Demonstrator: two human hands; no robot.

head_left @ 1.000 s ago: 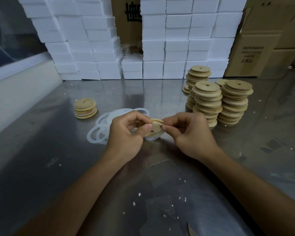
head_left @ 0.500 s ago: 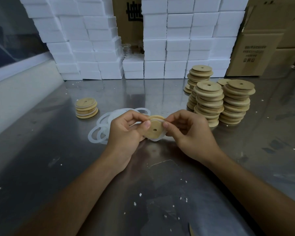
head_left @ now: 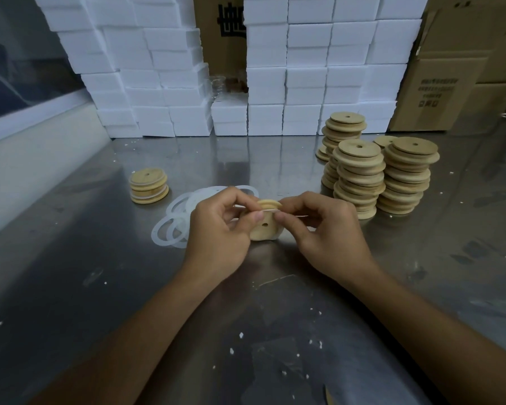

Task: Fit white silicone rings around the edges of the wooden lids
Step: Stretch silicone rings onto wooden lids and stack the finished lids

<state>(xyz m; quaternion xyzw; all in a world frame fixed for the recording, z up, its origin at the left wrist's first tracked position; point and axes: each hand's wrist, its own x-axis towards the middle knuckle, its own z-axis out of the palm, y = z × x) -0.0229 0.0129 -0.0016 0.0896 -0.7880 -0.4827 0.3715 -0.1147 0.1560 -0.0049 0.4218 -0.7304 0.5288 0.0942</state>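
Observation:
A round wooden lid (head_left: 264,228) with a centre hole stands tilted on the steel table, held between both hands. My left hand (head_left: 219,229) grips its left side and pinches a white silicone ring (head_left: 268,210) against the lid's upper edge. My right hand (head_left: 324,235) pinches the same ring at the lid's right side, where the ring stretches out past the fingers. Several loose white rings (head_left: 173,226) lie on the table left of my left hand. A short pile of lids with rings fitted (head_left: 149,185) sits further left. Tall piles of bare lids (head_left: 360,176) stand at the right.
Stacked white foam boxes (head_left: 304,83) wall off the back of the steel table (head_left: 246,317). Brown cartons (head_left: 438,92) stand at the back right. Small white crumbs are scattered over the table near me. A pale wall ledge runs along the left.
The lid has tipped more upright and turned a little between my fingers, and the ring now lies across its upper edge. Both hands stay at the same spot.

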